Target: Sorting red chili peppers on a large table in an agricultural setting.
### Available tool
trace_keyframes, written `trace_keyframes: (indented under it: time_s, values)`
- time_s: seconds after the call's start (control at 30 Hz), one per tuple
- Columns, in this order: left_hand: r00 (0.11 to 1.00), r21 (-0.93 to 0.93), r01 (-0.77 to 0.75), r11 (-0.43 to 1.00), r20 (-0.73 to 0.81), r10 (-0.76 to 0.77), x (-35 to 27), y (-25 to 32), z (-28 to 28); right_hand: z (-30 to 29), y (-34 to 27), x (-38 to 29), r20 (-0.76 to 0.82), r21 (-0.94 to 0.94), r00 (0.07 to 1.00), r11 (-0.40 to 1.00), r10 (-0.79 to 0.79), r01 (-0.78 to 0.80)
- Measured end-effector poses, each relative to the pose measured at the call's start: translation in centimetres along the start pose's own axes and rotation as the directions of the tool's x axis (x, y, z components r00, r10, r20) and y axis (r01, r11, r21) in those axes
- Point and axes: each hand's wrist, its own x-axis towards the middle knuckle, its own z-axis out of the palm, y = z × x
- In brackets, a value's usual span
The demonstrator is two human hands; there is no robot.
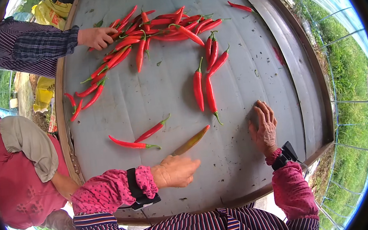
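My left hand is slightly blurred over the near part of a grey-topped table. A brownish-green chili pepper with a reddish tip extends from beside its knuckles. The pepper's stem end is hidden, and whether my fingers grip it cannot be told. Two red chili peppers lie just beyond that hand. My right hand rests palm down on the tabletop at the right, holding nothing. To its left are two long red chili peppers with green stems, pointing different ways.
Across the far side spreads a pile of red chili peppers, where another person's hand touches them. A second person stands at the left edge. One red chili lies apart near the raised wooden rim.
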Motion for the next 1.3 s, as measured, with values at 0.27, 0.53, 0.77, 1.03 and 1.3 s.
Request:
trace_keyframes:
  time_s: [0.27,0.53,0.77,1.03,1.3]
  values:
    - [0.8,0.128,0.238,0.963,-0.589,-0.119,9.9,-6.1,-13.3,0.3,0.4,-0.3,-0.013,0.0,1.0,1.0,-0.004,0.004]
    - [0.172,-0.094,0.12,0.988,-0.979,-0.114,5.5,-10.9,-13.9,0.2,0.1,-0.1,-0.031,0.044,1.0,0.999,-0.003,0.005]
    - [0.834,-0.164,0.226,0.96,-0.477,-0.277,-6.2,-3.2,1.6,1.0,1.0,-0.6,-0.064,-0.035,0.998,0.999,-0.029,0.027]
    - [0.042,-0.164,0.726,0.668,-0.959,-0.28,-6.3,-8.3,-3.6,1.9,1.0,-0.5,-0.066,0.003,0.994,0.997,-0.081,0.082]
    - [0.077,-0.12,0.501,0.857,-0.98,-0.182,-10.0,3.2,10.4,2.5,2.9,-1.0,-0.046,-0.02,0.997,0.998,-0.062,0.061]
